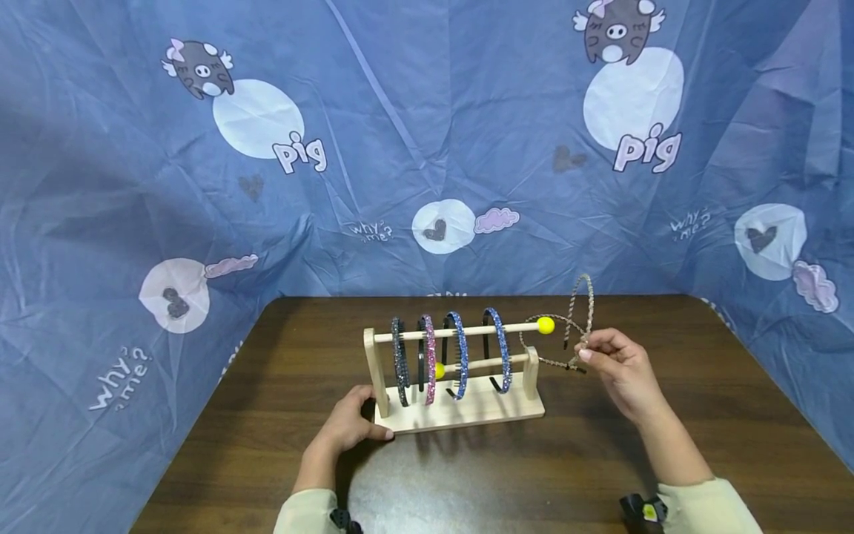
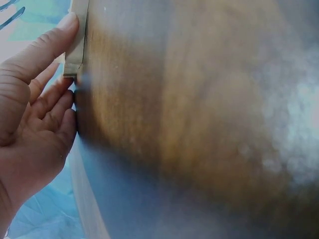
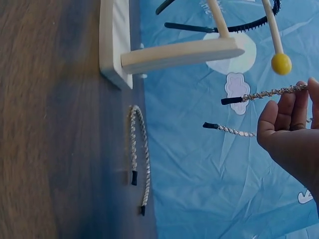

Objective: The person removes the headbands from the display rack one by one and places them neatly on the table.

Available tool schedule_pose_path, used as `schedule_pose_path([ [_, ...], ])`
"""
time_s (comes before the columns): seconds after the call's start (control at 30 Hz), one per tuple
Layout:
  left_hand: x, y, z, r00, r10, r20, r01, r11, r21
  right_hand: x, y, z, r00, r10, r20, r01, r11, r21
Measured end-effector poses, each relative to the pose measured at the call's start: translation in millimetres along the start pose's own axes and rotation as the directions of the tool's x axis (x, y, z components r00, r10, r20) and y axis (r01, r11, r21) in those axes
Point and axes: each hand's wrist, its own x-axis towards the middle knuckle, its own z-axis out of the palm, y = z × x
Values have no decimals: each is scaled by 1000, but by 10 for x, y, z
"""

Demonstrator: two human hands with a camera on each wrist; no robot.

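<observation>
A pale wooden headband stand point(image 1: 460, 417) has two rods with yellow end balls. My left hand point(image 1: 347, 423) holds the left end of its base, thumb on the front edge and fingers round the side. In the left wrist view the thumb presses the base's corner point(image 2: 76, 50). Right of the stand, my right hand point(image 1: 617, 367) pinches a thin beaded headband point(image 3: 271, 93) with black tips, raised close to the upper rod's yellow ball point(image 1: 545, 325). Several glittery headbands hang on the upper rod: one black point(image 1: 399, 363), one pink point(image 1: 430, 363), and blue ones point(image 1: 460, 356).
Another thin beaded headband point(image 3: 132, 142) lies on the brown wooden table point(image 1: 467, 482), behind the stand's right end. A blue pig-print cloth point(image 1: 373, 148) hangs behind the table and along its sides.
</observation>
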Motion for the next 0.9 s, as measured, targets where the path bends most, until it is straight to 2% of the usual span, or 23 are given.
schedule_pose_path([
  [0.33, -20, -9, 17, 1000, -8, 8, 8, 1000, 3, -80, -27, -173, 1000, -17, -24, 17, 1000, -6],
  [0.53, -10, -26, 17, 1000, 22, -13, -22, 1000, 4, -100, -39, -297, 1000, -9, -15, 8, 999, -47],
  [0.9, 23, -35, 10, 1000, 24, -17, -24, 1000, 15, -77, 7, -531, 995, -9, -96, 6, 1000, -30],
])
